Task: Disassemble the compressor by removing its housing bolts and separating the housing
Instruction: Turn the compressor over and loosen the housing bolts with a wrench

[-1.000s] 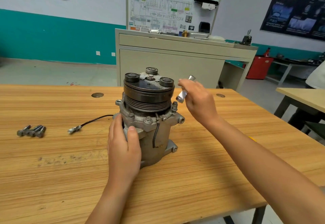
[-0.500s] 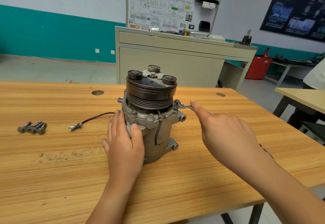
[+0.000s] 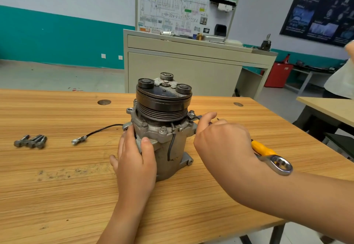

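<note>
Standing upright on its rear end, the compressor [image 3: 162, 134] sits about midway along the worktop [image 3: 57, 186], somewhat closer to the far edge than the near one, with its black pulley and clutch plate on top. The person's left hand [image 3: 134, 159] braces it from the left. The palm lies against the housing, the thumb is curled over the front of the flange, and the fingers reach up along the left side.

The right hand [image 3: 220, 140] is at the right side of the flange. Its fingers are curled tight round a slim wrench [image 3: 195, 117], whose head sits on a bolt there. Most of the handle is hidden inside the grip. Two flange bolts [image 3: 163, 129] show along the front of the flange, seated in place.

A thin black lead [image 3: 101, 129] runs from the compressor's left side across the wood to a small metal connector. Further towards the left edge lies a little cluster of loose bolts [image 3: 30, 141], side by side and touching. Just beyond the right forearm, towards the right edge, a ring spanner [image 3: 281, 165] lies flat beside a yellow-handled tool [image 3: 262, 148]. How the two touch I cannot tell, since the arm covers part of them.

Past the far edge stands a beige cabinet [image 3: 182, 75] carrying a wiring-diagram board.
</note>
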Demonstrator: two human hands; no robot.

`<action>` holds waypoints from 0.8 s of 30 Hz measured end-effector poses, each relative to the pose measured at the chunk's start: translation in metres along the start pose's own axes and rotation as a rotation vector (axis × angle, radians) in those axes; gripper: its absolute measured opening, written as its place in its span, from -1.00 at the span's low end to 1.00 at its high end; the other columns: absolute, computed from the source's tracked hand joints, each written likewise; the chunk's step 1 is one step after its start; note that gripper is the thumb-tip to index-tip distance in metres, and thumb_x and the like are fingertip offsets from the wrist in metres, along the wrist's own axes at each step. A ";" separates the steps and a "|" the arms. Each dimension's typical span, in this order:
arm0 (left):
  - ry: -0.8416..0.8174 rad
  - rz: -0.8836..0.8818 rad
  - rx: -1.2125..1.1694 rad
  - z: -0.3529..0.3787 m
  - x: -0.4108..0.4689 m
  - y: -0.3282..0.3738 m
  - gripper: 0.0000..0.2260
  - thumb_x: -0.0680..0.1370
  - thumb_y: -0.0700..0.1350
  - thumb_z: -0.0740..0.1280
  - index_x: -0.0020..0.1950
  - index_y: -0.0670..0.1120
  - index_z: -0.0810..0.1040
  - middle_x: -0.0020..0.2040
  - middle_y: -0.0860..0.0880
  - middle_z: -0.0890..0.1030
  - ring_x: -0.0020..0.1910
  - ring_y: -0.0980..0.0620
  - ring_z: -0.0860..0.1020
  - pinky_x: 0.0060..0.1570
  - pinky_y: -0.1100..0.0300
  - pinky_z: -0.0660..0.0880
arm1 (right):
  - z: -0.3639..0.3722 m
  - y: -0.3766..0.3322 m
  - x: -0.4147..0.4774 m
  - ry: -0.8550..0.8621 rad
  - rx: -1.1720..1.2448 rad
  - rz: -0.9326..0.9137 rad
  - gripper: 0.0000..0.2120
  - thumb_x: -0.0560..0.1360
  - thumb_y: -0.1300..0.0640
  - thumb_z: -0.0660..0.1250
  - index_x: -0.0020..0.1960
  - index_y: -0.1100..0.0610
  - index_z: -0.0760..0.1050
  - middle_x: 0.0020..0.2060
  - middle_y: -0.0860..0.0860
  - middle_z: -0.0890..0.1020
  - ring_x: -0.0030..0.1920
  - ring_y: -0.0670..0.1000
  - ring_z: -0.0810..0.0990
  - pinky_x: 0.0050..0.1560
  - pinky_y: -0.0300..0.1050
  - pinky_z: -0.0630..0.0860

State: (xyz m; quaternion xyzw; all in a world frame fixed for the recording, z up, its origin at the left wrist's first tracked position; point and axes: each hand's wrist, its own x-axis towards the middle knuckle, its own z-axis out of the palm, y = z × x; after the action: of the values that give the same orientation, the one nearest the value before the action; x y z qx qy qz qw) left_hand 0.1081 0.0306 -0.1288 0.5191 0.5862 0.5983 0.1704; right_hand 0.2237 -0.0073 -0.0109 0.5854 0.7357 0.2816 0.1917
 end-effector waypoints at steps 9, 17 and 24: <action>-0.028 0.001 -0.056 -0.003 0.001 0.001 -0.41 0.47 0.09 -0.04 0.49 -0.05 0.21 0.45 0.02 0.31 0.47 0.05 0.18 0.42 -0.19 0.06 | 0.009 0.019 0.001 0.081 -0.145 -0.114 -0.42 0.38 0.52 -0.10 0.40 0.45 -0.04 -0.18 0.10 0.31 -0.45 -0.08 0.35 -0.51 -0.27 0.33; -0.047 -0.011 -0.098 -0.003 0.001 0.000 -0.39 0.47 0.11 -0.02 0.51 -0.04 0.18 0.47 0.02 0.28 0.47 0.05 0.18 0.43 -0.17 0.09 | 0.033 0.052 0.018 0.197 -0.198 -0.162 -0.43 0.50 0.39 0.03 0.44 0.27 -0.12 -0.42 0.06 0.21 -0.52 0.00 0.23 -0.61 -0.17 0.13; -0.040 0.001 -0.075 -0.003 0.002 0.000 -0.40 0.47 0.11 -0.02 0.50 -0.05 0.19 0.46 0.03 0.29 0.47 0.07 0.18 0.43 -0.17 0.08 | 0.076 0.076 0.067 0.562 0.141 -0.199 -0.65 0.36 0.44 0.36 0.12 0.29 0.46 -0.09 0.23 0.60 -0.18 0.21 0.60 -0.26 -0.01 0.54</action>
State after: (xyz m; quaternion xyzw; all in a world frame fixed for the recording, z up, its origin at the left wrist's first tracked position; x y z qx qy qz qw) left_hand 0.1049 0.0304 -0.1279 0.5244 0.5597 0.6093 0.2012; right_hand 0.3110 0.0840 -0.0175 0.4216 0.8314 0.3604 -0.0337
